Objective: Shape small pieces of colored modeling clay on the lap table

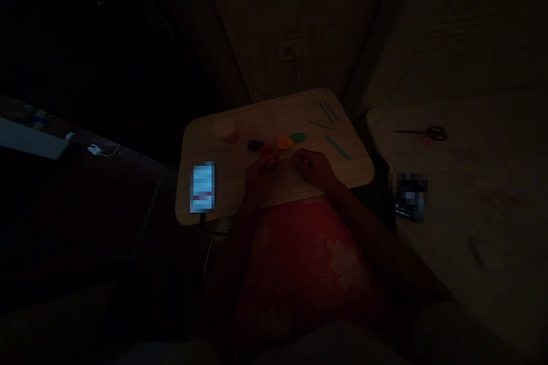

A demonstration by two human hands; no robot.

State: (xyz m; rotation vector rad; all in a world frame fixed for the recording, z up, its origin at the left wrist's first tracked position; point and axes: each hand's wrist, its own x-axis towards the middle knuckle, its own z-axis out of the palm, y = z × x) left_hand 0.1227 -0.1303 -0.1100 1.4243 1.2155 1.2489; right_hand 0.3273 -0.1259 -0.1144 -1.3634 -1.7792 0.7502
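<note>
The light is very dim. Over the near part of a small wooden table (231, 182), my left hand (258, 174) rests with its fingers stretched to the right, just below a red lump (267, 150) that looks like modelling clay. My right hand (314, 168) is curled closed a little to the right, and a small orange-red spot shows at its fingers; what it holds is unclear. Behind the hands lie a dark purple lump (256, 145), an orange lump (284, 142) and a green lump (298, 137).
A teal plastic knife (338, 148) and several thin sticks (329, 114) lie at the table's right. A pale tub (225, 129) stands back left, a lit phone (202, 187) front left. Scissors (432, 133) and a dark blurred object (410, 197) lie on the pale surface (462, 171) at right.
</note>
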